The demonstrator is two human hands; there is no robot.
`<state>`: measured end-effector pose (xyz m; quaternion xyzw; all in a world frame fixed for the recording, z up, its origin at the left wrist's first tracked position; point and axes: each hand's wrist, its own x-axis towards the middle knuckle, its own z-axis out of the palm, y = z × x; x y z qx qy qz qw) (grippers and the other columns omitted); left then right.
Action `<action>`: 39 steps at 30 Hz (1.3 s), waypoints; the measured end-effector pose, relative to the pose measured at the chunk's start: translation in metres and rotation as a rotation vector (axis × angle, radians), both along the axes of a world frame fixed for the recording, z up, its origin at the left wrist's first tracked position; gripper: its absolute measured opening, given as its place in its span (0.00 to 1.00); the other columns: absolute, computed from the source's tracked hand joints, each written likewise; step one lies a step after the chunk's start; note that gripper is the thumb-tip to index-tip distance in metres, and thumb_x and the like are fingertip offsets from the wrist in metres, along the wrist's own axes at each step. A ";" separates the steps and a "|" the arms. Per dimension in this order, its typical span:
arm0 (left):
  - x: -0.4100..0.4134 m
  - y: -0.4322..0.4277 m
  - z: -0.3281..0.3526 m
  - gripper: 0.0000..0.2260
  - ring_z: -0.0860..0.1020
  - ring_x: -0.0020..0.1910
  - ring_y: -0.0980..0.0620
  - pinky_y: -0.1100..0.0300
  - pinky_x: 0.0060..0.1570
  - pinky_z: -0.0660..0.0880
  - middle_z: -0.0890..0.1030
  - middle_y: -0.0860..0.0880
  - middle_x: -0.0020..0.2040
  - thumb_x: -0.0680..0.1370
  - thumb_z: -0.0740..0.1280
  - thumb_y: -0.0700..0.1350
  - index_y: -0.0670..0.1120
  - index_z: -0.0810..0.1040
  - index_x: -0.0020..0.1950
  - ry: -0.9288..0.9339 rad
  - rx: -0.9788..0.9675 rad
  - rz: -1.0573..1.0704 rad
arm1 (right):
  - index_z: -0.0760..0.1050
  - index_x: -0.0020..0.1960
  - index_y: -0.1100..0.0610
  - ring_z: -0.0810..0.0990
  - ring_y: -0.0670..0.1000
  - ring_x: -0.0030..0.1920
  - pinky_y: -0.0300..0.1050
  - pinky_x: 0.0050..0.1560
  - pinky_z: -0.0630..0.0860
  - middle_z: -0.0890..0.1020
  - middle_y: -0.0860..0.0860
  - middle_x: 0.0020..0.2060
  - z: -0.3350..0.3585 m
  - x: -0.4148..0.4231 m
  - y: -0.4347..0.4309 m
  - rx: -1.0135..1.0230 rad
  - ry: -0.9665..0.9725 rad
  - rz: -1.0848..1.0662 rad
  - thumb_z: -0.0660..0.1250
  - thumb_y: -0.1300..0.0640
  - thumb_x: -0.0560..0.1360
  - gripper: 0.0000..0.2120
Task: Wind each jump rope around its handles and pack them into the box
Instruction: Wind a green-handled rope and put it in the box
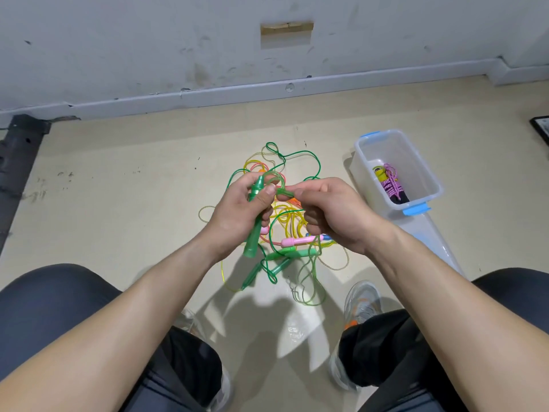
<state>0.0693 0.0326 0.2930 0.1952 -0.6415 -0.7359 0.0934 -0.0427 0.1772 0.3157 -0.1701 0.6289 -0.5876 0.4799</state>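
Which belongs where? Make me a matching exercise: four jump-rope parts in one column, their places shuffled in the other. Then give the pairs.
1. uppermost green handle
2. green cord loop
3. pink handle
4. pink wound rope

A. inside the box
B. on the floor, in the tangle
C. gripped by the left hand
D. pinched by the right hand

Pairs: 1-C, 2-D, 3-B, 4-A.

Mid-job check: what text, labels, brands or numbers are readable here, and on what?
None readable.
Pale mark between the shoes: too blurred to read.
Dark framed object at the right edge: print too small to read.
Box and green handle gripped by the left hand: no lettering visible.
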 end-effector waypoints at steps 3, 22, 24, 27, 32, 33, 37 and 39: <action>-0.001 -0.001 0.003 0.07 0.70 0.31 0.53 0.59 0.31 0.70 0.76 0.47 0.38 0.79 0.65 0.47 0.46 0.77 0.54 0.018 0.076 -0.001 | 0.77 0.63 0.67 0.54 0.45 0.24 0.38 0.26 0.53 0.56 0.45 0.24 0.004 -0.003 0.003 -0.013 -0.188 0.067 0.55 0.66 0.83 0.15; -0.002 0.005 0.006 0.06 0.75 0.33 0.52 0.61 0.36 0.78 0.75 0.47 0.36 0.84 0.61 0.39 0.38 0.76 0.54 -0.093 0.318 0.168 | 0.74 0.41 0.57 0.72 0.55 0.36 0.62 0.46 0.81 0.73 0.45 0.30 -0.015 0.029 -0.013 0.251 0.397 0.075 0.60 0.47 0.74 0.13; -0.004 0.005 0.005 0.07 0.75 0.30 0.53 0.61 0.33 0.77 0.76 0.47 0.34 0.84 0.61 0.40 0.37 0.75 0.52 -0.103 0.285 0.192 | 0.74 0.42 0.60 0.78 0.57 0.41 0.60 0.49 0.80 0.76 0.49 0.34 -0.016 0.030 -0.015 0.284 0.495 0.141 0.61 0.36 0.72 0.25; -0.006 0.008 0.005 0.06 0.76 0.31 0.53 0.56 0.38 0.74 0.76 0.49 0.33 0.84 0.62 0.40 0.38 0.75 0.52 -0.103 0.311 0.189 | 0.72 0.37 0.61 0.82 0.55 0.39 0.48 0.38 0.74 0.72 0.49 0.28 -0.013 0.024 -0.015 0.366 0.687 0.285 0.66 0.37 0.75 0.26; -0.008 0.011 0.002 0.07 0.76 0.34 0.51 0.55 0.39 0.76 0.76 0.47 0.36 0.84 0.62 0.42 0.39 0.75 0.50 -0.115 0.280 0.245 | 0.75 0.43 0.67 0.70 0.46 0.24 0.35 0.24 0.64 0.72 0.49 0.27 -0.013 0.017 -0.014 0.309 0.466 0.283 0.72 0.43 0.75 0.24; -0.008 0.012 0.000 0.08 0.76 0.35 0.51 0.54 0.40 0.76 0.77 0.47 0.37 0.84 0.63 0.42 0.39 0.76 0.49 -0.113 0.249 0.254 | 0.74 0.42 0.64 0.64 0.45 0.22 0.36 0.24 0.59 0.68 0.45 0.23 -0.012 0.018 -0.013 0.314 0.439 0.265 0.72 0.47 0.77 0.20; -0.008 0.011 -0.004 0.09 0.77 0.38 0.51 0.59 0.35 0.74 0.80 0.52 0.39 0.81 0.65 0.51 0.47 0.79 0.49 -0.139 -0.007 0.273 | 0.77 0.36 0.59 0.59 0.48 0.24 0.42 0.29 0.54 0.64 0.42 0.21 -0.010 0.022 -0.012 0.186 0.228 0.159 0.69 0.54 0.80 0.16; -0.008 0.013 0.000 0.10 0.77 0.35 0.53 0.63 0.31 0.72 0.80 0.51 0.41 0.83 0.64 0.50 0.45 0.78 0.50 -0.127 -0.040 0.275 | 0.78 0.39 0.57 0.66 0.44 0.24 0.43 0.29 0.64 0.71 0.41 0.23 -0.012 0.027 -0.014 0.180 0.248 0.107 0.68 0.55 0.80 0.12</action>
